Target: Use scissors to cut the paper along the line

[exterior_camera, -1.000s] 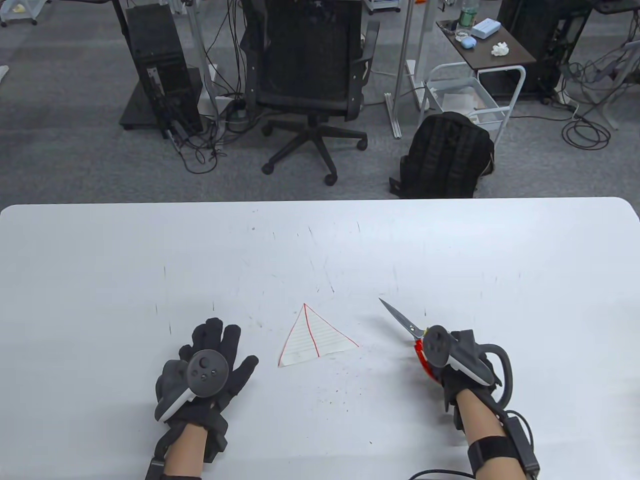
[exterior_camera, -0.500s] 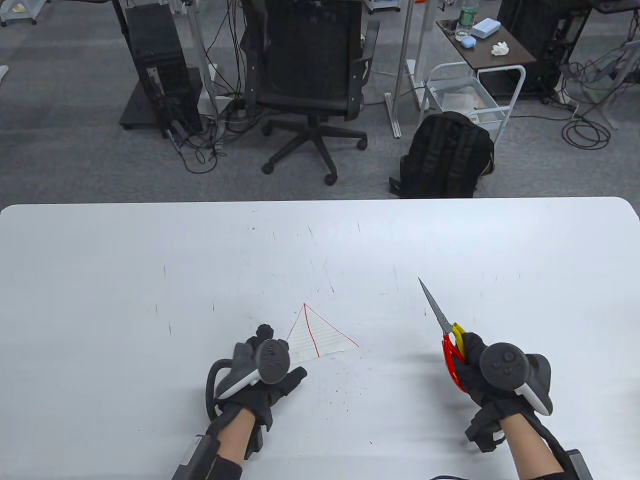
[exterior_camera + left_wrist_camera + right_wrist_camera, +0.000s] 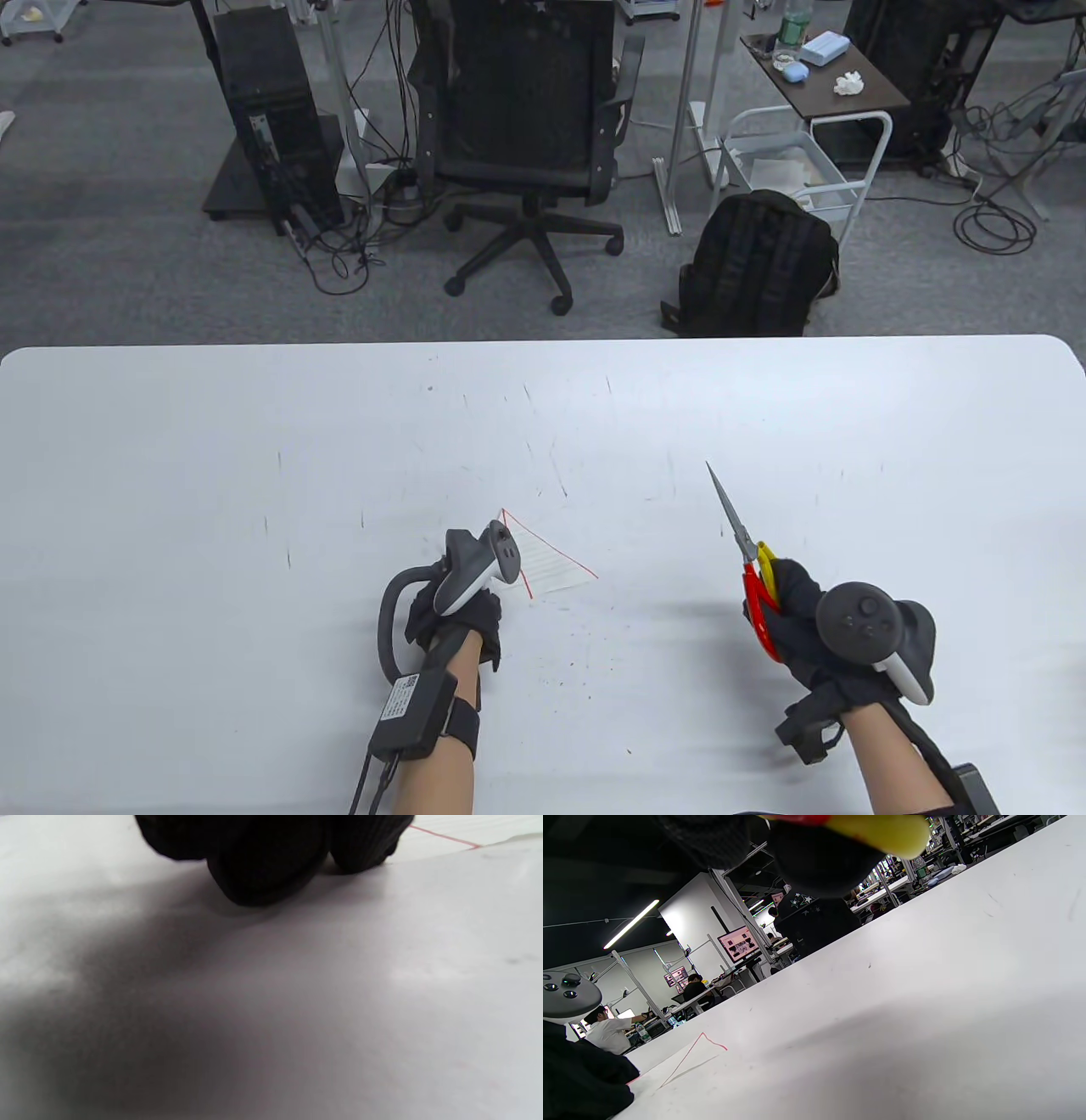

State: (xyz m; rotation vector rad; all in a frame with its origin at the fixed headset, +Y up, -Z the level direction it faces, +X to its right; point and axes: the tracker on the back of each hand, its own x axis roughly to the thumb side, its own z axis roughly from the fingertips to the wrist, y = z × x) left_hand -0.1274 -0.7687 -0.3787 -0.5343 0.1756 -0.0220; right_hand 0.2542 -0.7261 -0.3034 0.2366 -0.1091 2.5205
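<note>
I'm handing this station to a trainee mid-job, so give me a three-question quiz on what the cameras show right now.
1. True or false: the scissors are already cutting into the paper.
2. Which hand holds the scissors? A) left hand B) right hand C) neither
3. Fill in: the left hand sits at the paper's ____ corner as seen in the table view, fingers down at the white table.

Key:
1. False. The blades are together, pointing away from the person, well to the right of the paper and apart from it.
2. B. The right hand grips the red and yellow handles.
3. Lower left; whether it has gripped the paper cannot be told.
</note>
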